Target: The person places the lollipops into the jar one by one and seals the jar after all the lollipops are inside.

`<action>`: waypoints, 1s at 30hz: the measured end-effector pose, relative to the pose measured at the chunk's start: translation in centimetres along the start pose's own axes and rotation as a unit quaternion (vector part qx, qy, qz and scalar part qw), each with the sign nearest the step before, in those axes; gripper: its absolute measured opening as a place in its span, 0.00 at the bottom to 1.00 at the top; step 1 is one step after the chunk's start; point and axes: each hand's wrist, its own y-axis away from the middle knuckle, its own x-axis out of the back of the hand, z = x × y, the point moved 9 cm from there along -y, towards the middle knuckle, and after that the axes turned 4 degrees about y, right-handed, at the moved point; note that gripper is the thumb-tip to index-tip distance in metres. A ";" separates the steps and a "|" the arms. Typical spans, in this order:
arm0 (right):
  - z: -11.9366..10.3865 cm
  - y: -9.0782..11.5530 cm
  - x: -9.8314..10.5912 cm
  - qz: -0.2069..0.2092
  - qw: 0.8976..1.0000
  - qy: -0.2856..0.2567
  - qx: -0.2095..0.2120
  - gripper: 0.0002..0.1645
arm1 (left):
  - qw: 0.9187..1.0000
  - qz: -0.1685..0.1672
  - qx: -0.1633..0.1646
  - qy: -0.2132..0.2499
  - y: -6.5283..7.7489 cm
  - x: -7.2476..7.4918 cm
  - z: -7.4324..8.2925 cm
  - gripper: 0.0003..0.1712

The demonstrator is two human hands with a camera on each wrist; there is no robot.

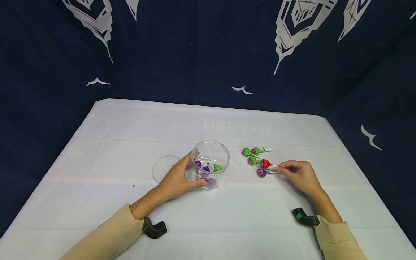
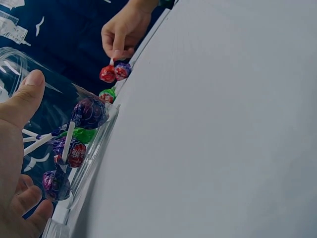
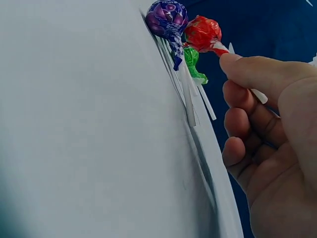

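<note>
My left hand (image 1: 177, 179) grips the side of a clear round plastic jar (image 1: 225, 164), thumb on the near side. Inside the jar lie several wrapped lollipops, among them a green one (image 1: 217, 167) and a purple one (image 2: 90, 113), their white sticks pointing various ways. On the right, my right hand (image 1: 300, 177) pinches the white stick of a red lollipop (image 1: 265, 163) between thumb and index finger. A purple lollipop (image 1: 261, 172) lies just below it on the table. Several green lollipops (image 1: 253, 161) sit close behind, toward the jar.
A clear round lid (image 1: 154, 169) lies flat on the table left of the jar, partly behind my left hand. The white cloth (image 1: 227, 224) covers the table, and a dark blue patterned curtain (image 1: 195, 54) hangs along its far edge.
</note>
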 end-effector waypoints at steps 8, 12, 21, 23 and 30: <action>-1.3 -0.2 0.6 0.003 1.000 -0.008 -0.006 0.05 | 1.000 0.000 0.006 -0.009 0.0 0.0 -0.1 0.60; -1.3 -0.2 0.7 0.011 1.000 -0.017 -0.003 0.06 | 1.000 -0.003 0.009 -0.009 0.0 0.0 -0.1 0.60; 1.1 -0.5 -0.1 0.039 0.998 -0.040 0.039 0.03 | 1.000 0.001 -0.002 -0.003 0.0 0.1 0.0 0.59; 0.7 -0.6 -0.2 0.036 0.998 -0.043 0.043 0.03 | 1.000 0.002 -0.002 -0.003 0.0 0.1 -0.1 0.60; -2.5 -1.0 0.6 0.019 0.997 -0.059 0.039 0.02 | 1.000 0.001 -0.003 -0.006 0.0 0.0 -0.2 0.59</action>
